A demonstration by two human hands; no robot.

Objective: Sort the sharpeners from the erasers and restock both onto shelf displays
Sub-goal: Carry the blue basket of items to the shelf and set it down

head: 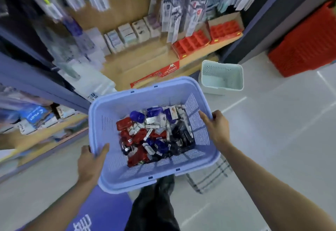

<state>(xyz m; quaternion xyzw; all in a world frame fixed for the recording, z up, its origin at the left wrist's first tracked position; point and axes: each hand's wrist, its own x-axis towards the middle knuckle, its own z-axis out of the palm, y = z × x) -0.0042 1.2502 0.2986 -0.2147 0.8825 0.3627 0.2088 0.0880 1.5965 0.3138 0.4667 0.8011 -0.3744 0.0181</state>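
the pale tiled floor (272, 121) spreads under you, and the wood-tone shelving (151, 61) stands ahead and to your left, hung with blurred blister packs (172, 12) above a row of small white boxes (127, 36). a stack of red shopping baskets (305, 49) sits on the floor at the far right, well apart from the shelf.

you hold the lavender basket (112, 114) in front of your body, off the floor, tilted a little away from you. your left hand (91, 163) grips its near left corner, thumb curled over the rim and fingers hidden beneath. your right hand (216, 127) grips the right rim, fingers hooked down inside the slotted wall.

just beyond the basket's far right corner a pale green basket (221, 63) rests on the floor beside the shelf's base. on the shelf above it lie two red divided display boxes (192, 44), side by side, their compartments open to view. a piece of checked cloth (209, 176) shows under the lavender basket's near right corner.

inside the lavender basket the mixed pile of small packets (154, 134) covers the bottom: red ones toward the left, blue ones at the back and middle, dark ones on the right, white slips among them. the blur keeps you from telling which are sharpeners and which erasers.
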